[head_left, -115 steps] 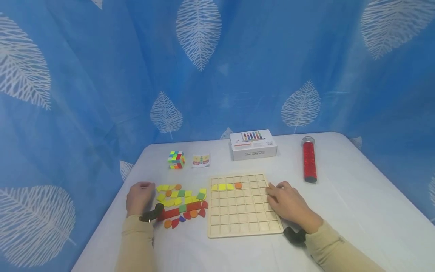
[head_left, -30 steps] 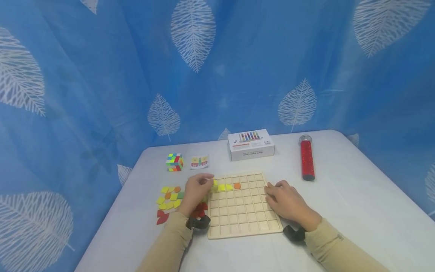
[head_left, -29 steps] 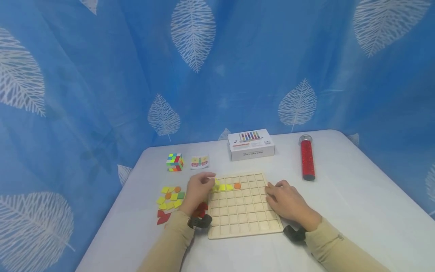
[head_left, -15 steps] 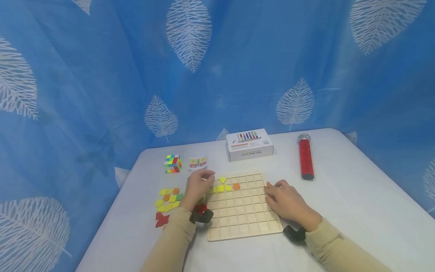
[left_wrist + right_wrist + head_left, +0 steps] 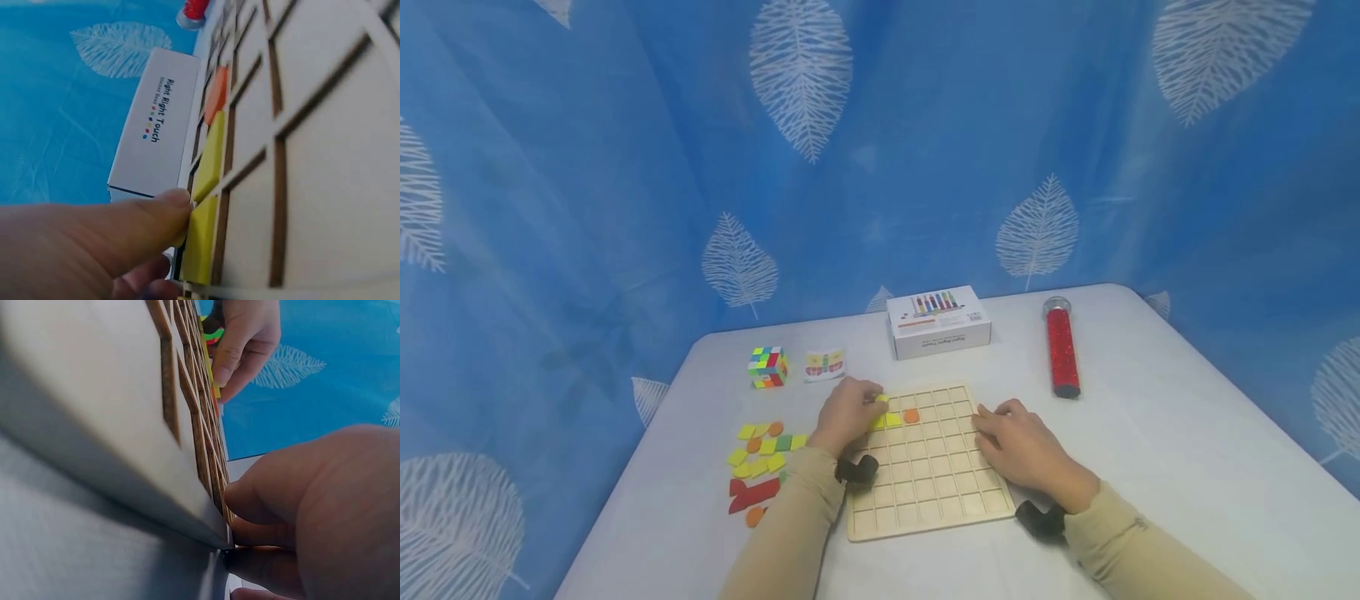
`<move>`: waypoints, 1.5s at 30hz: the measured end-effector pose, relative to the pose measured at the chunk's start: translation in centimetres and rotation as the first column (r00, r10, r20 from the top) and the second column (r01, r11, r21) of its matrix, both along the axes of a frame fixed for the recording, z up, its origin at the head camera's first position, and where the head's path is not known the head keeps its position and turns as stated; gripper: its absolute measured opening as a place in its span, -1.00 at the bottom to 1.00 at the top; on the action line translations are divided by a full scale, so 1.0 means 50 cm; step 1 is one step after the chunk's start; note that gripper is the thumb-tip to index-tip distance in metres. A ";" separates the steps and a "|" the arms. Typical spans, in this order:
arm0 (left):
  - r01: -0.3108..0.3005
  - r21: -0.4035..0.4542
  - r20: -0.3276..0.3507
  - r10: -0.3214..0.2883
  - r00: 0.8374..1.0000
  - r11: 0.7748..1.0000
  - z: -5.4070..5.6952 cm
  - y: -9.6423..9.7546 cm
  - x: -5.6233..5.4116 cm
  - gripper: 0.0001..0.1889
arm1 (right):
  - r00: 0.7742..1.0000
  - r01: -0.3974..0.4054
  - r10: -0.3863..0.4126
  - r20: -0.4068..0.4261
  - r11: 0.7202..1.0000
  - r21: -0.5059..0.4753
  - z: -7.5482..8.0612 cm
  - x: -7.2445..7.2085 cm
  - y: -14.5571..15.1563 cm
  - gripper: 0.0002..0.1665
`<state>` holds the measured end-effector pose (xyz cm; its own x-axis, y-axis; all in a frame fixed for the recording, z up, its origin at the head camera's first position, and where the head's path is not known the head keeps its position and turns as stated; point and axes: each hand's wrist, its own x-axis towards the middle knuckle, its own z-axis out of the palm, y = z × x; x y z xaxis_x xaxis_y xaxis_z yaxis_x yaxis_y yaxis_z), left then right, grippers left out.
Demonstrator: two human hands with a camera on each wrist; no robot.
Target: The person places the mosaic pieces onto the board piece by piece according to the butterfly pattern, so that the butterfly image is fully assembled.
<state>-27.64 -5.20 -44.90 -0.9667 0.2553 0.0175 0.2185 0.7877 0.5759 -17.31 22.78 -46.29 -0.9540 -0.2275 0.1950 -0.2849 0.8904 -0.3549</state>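
Note:
A wooden grid board (image 5: 925, 483) lies on the table between both hands. My left hand (image 5: 844, 417) reaches over its far left corner, thumb and fingertips closed at a small yellow tile (image 5: 883, 400) in the farthest row, mostly hidden by the thumb in the left wrist view. One row nearer sit yellow tiles (image 5: 211, 159) and an orange round piece (image 5: 912, 416); the left hand covers part of that row. My right hand (image 5: 1018, 450) grips the board's right edge, its thumb on top and other fingers against the side.
Loose yellow, green, red and orange pieces (image 5: 767, 446) lie left of the board. Behind stand a puzzle cube (image 5: 768, 367), a butterfly picture card (image 5: 825, 365) and a white box (image 5: 940, 323). A red glittery tube (image 5: 1063, 354) lies at the back right.
My left hand has come from beside the loose pieces to the board's far left corner, bringing a yellow tile. Its fingertips were left of that tile half a second ago. The right hand stays put.

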 end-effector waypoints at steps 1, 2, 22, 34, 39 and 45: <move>0.000 -0.001 -0.008 0.000 1.000 1.000 0.000 0.000 0.000 -0.65 | 1.000 0.003 -0.003 0.000 1.000 0.002 0.000 0.000 0.001 -0.56; -0.001 -0.004 -0.014 0.001 1.000 1.000 -0.001 0.000 0.000 -0.65 | 1.000 0.008 -0.008 -0.001 1.000 0.004 0.000 0.001 0.002 -0.56; -0.006 0.162 -0.148 0.030 0.989 0.987 0.017 0.033 0.016 -0.85 | 1.000 0.007 -0.007 -0.015 1.000 0.000 0.007 0.004 0.004 -0.57; 0.165 0.158 -0.118 -0.147 0.982 0.974 0.006 0.099 0.055 -0.83 | 1.000 0.002 -0.002 0.005 1.000 0.005 0.008 0.002 0.000 -0.57; 0.171 0.130 -0.156 -0.150 0.976 0.977 -0.008 0.106 0.054 -0.83 | 1.000 -0.005 0.005 0.004 1.000 0.016 0.007 -0.001 -0.001 -0.56; 0.213 0.047 -0.220 -0.198 0.955 0.976 -0.020 0.110 0.054 -0.82 | 1.000 -0.014 0.014 -0.010 1.000 0.021 0.008 0.000 -0.001 -0.58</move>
<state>-24.95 0.29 -45.90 -0.8655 0.4389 0.2413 0.4945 0.6729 0.5501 -17.32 22.71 -45.90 -0.9487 -0.2448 0.2000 -0.3008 0.8937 -0.3329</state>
